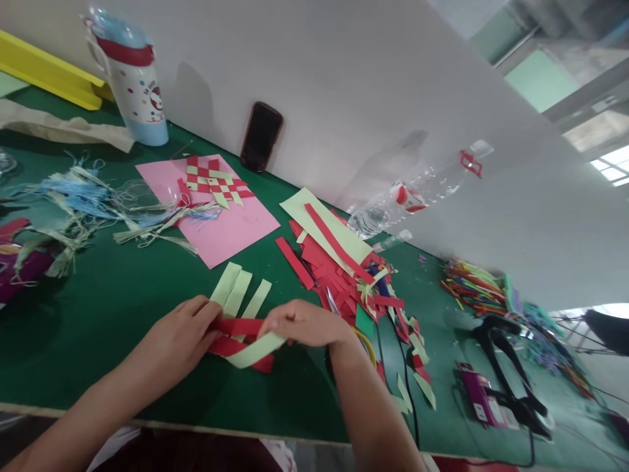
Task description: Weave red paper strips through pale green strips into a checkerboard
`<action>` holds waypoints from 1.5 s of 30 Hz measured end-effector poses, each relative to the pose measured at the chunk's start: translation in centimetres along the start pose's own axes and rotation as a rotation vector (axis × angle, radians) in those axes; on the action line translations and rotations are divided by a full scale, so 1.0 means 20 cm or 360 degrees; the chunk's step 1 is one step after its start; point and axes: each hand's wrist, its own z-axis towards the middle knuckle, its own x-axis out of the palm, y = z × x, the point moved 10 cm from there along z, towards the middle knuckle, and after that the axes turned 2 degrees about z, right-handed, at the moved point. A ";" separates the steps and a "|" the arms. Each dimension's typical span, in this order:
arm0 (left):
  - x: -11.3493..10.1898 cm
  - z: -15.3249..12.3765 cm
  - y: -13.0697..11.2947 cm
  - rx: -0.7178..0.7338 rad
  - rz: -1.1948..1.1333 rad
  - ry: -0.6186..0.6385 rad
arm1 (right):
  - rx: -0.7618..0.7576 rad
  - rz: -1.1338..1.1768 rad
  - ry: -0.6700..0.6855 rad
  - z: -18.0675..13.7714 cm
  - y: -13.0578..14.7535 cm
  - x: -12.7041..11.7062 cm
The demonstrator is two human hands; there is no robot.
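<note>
On the green table, pale green paper strips [238, 292] cross red paper strips [236, 326] in a small loose weave. My left hand [192, 325] is closed on the left side of this weave, its fingertips pressing where red and green meet. A pale green strip [256, 351] curves up from the lower part of the weave, and my right hand [305, 322] pinches its upper end between thumb and fingers. The red strips run on beneath my right hand. My fingers hide part of the crossings.
Finished red-and-green woven pieces [216, 180] lie on pink paper [230, 233] beside tassels [83, 196]. Right of my hands are red scraps [324, 262], scissors [332, 301] and a black cable [410, 387]. A flask [132, 92], phone [262, 136] and plastic bottle [407, 196] stand along the wall.
</note>
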 end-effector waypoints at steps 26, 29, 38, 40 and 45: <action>0.01 -0.01 0.02 -0.0023 -0.0156 0.0081 | 0.0144 -0.0300 -0.0437 0.22 0.08 -0.12; 0.01 -0.01 0.03 -0.0041 -0.0206 0.0078 | 0.0186 -0.0732 -0.0846 0.25 0.08 -0.23; 0.02 0.00 0.04 -0.0087 -0.0261 0.0145 | -0.0025 -0.0957 -0.1202 0.29 0.06 -0.20; 0.02 0.00 0.05 -0.0105 -0.0264 0.0150 | -0.0222 -0.0915 -0.1291 0.25 0.10 -0.18; 0.01 0.00 0.05 -0.0118 -0.0259 0.0079 | -0.0668 -0.0905 -0.1451 0.08 0.21 -0.10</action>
